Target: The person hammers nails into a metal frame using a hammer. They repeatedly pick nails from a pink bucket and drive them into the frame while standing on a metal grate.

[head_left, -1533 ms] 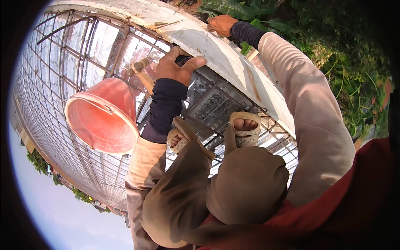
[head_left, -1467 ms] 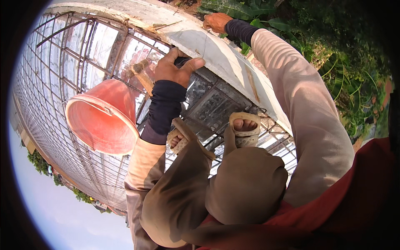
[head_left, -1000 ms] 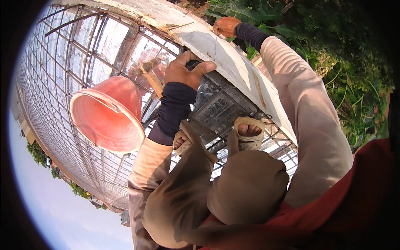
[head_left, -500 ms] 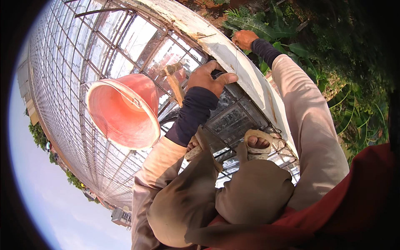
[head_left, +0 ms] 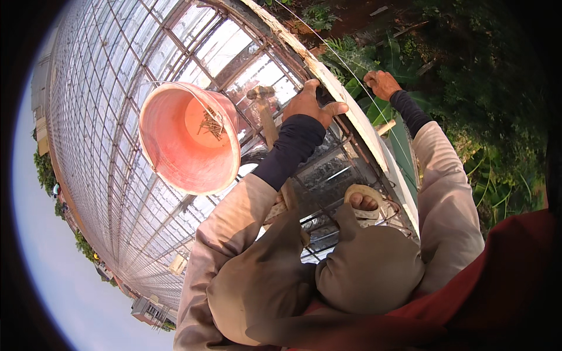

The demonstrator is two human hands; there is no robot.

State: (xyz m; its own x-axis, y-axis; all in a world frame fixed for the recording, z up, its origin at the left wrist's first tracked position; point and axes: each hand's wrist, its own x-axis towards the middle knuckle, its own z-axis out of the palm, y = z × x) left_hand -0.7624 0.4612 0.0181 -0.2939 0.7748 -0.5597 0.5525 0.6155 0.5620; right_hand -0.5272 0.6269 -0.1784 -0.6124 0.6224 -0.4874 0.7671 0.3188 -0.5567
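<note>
Pale board [head_left: 374, 143], upper centre to right of centre: we see the left hand [head_left: 307, 110] splayed at its edge, the right hand [head_left: 383, 85] curled, contents undiscernible to us; overreaching outward could cost balance.

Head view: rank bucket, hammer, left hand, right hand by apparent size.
1. Pink bucket, clearly largest
2. Left hand
Unranked below that: hammer and right hand. Hammer looks longer but thin; visible areas are too close to call.
</note>
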